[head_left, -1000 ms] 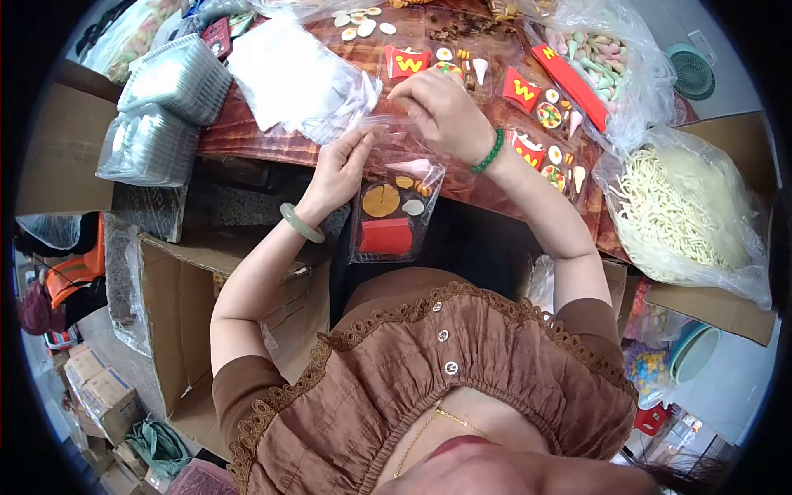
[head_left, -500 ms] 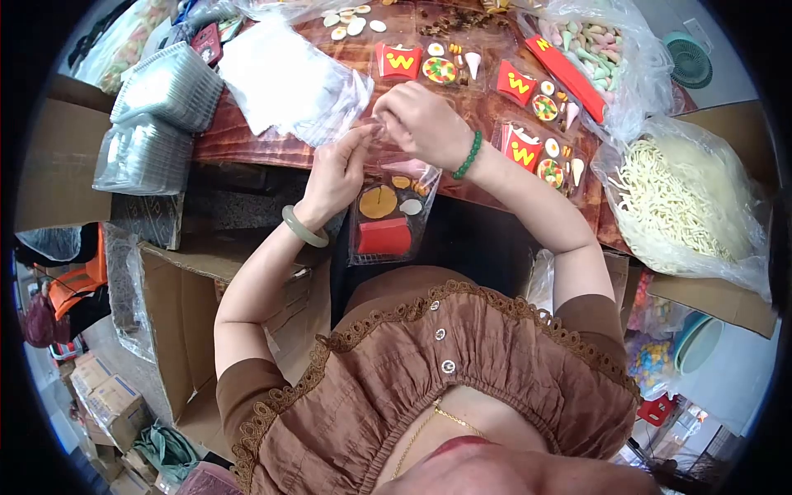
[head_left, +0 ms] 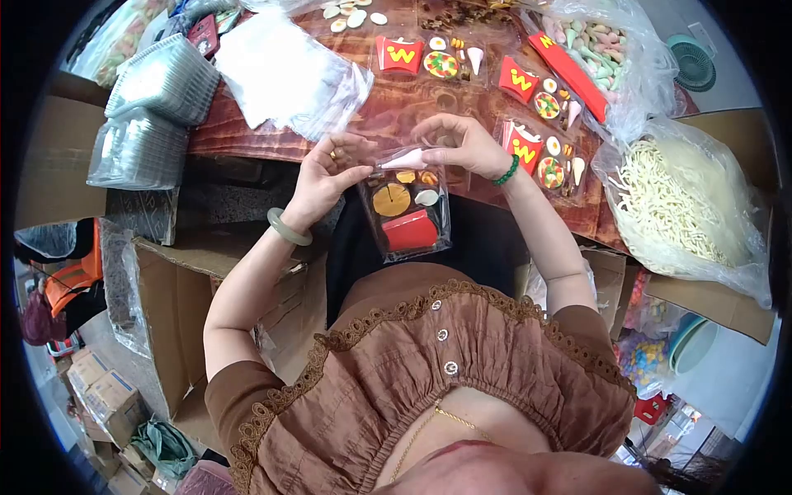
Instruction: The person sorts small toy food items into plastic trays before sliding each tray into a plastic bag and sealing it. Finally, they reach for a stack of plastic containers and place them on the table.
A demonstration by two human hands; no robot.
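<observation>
A clear plastic bag of miniature food pieces hangs over the table's near edge. Inside it show a red box piece, a round tan disc, a whitish oval piece and a pale cone. My left hand pinches the bag's upper left corner between thumb and fingers. At the upper right edge, my right hand grips the same bag, its thumb by the cone's tip. The fingers' far sides are partly hidden.
Several filled bags with red fries boxes lie on the table beyond my hands. A stack of empty clear bags is at the left, beside clear plastic trays. At the right sits a big bag of cream-coloured strips.
My hands have moved apart and lower, from being together above the bag to its two upper corners. The bag has shifted slightly right and now faces up more squarely.
</observation>
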